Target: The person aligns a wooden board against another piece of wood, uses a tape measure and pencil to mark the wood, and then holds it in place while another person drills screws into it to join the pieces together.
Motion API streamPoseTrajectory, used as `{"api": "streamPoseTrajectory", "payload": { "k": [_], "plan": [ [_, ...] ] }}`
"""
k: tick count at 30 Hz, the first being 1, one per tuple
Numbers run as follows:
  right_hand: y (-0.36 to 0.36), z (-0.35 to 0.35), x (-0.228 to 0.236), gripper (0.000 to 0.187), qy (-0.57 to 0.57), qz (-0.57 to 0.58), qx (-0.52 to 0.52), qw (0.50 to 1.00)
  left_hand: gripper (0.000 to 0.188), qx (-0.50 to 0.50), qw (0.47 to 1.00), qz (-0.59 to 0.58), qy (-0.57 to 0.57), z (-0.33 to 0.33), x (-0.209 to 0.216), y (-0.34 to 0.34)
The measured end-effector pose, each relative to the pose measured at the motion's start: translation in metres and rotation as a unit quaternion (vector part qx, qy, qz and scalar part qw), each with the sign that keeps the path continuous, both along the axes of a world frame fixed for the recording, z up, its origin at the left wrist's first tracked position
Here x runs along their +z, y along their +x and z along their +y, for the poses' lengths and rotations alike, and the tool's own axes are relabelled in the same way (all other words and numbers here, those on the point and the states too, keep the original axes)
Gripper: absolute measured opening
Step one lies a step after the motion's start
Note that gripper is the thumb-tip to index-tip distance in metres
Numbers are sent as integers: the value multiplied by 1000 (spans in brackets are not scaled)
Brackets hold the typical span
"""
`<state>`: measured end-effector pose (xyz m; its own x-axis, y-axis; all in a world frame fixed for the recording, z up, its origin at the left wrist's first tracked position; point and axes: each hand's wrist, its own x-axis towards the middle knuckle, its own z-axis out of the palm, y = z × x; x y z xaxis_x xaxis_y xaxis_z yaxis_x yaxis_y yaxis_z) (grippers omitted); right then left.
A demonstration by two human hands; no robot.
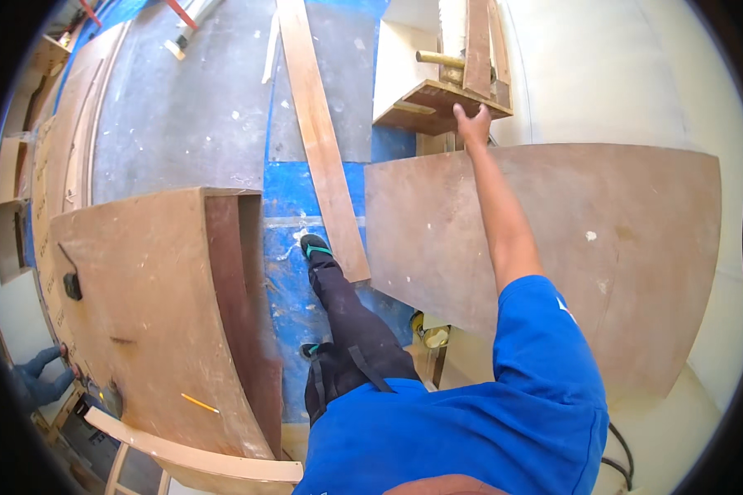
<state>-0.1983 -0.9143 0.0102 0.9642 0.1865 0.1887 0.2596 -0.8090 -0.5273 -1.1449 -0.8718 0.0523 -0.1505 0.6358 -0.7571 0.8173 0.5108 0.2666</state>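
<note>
Wooden box, right hand at its edge, adjoins blue floor.

From afar I see a blue shirt, black trousers, a yellow pencil, a blue floor sheet, a white-spotted brown panel and a brown-and-cream box.
</note>
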Motion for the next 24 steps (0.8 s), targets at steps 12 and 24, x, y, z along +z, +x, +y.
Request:
{"api": "streamPoseTrajectory", "payload": {
  "k": [12,24],
  "plan": [
    [125,49,-13,101,-157,88,-116,977,31,-29,996,72,-46,78,10,67],
    [131,25,163,73,612,392,60,685,34,-30,998,44,-39,85,4,80]
  ]
}}
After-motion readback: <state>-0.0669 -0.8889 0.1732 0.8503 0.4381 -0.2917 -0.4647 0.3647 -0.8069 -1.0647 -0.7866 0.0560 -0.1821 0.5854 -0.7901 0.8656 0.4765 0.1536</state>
